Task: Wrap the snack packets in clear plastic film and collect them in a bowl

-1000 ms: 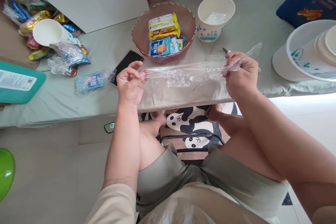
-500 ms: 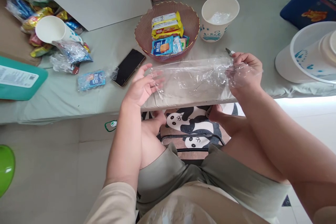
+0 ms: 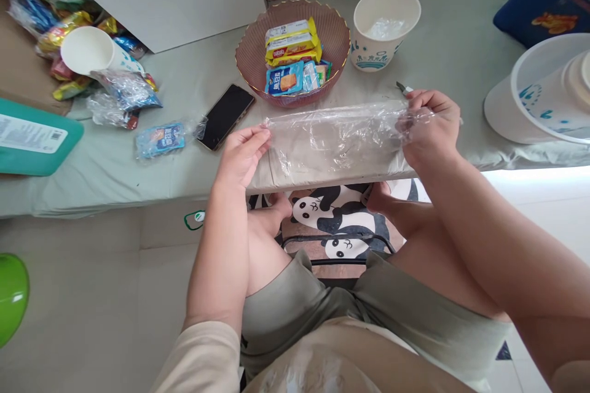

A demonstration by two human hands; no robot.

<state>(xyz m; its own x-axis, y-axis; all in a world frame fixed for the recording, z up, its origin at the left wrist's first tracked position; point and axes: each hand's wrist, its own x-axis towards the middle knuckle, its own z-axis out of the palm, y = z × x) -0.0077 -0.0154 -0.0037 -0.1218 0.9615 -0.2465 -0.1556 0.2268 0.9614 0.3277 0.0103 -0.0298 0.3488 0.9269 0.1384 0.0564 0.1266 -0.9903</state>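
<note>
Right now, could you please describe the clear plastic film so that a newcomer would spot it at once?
On the pale green cloth, find the gold-rimmed, pink ribbed bowl. On its near side, the clear plastic film stretches between the left hand and the right hand. Unlike the crumpled plastic inside the white paper cup, it is held spread out.

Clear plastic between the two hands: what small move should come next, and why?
Perhaps ease the left hand gently outward, to smooth the clear plastic: that hand pinches one end, the right hand holds the other, and the stretch between looks creased. Slowly seems wise, as what looks like a small blade sticks out beside the right hand.
</note>
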